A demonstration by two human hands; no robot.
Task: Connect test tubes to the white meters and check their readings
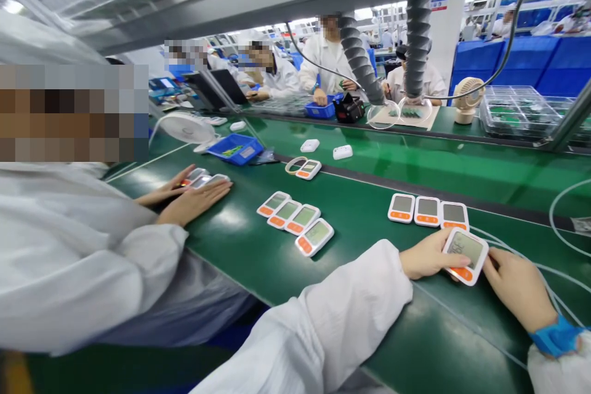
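Note:
My left hand (427, 257) grips a white digital monitor (471, 253) with a grey LCD screen and orange buttons, thumb across its front. Dark digits show on its screen. My right hand (521, 286), with a blue wristband (556, 337), is closed at the monitor's right edge. Its fingertips are partly hidden there, and I cannot make out what they pinch. Just beyond my hands, three similar monitors (427, 211) lie in a row with blank screens. Pale thin tubes (521, 250) run behind my right hand.
Several more monitors (295, 217) lie on the green bench (249, 258). Another rests beside a beige ring (295, 165). At the left, a co-worker's hands (194, 200) cover some monitors. Beyond stand a blue tray (237, 149) and white fan (187, 128). A metal beam (221, 0) crosses overhead.

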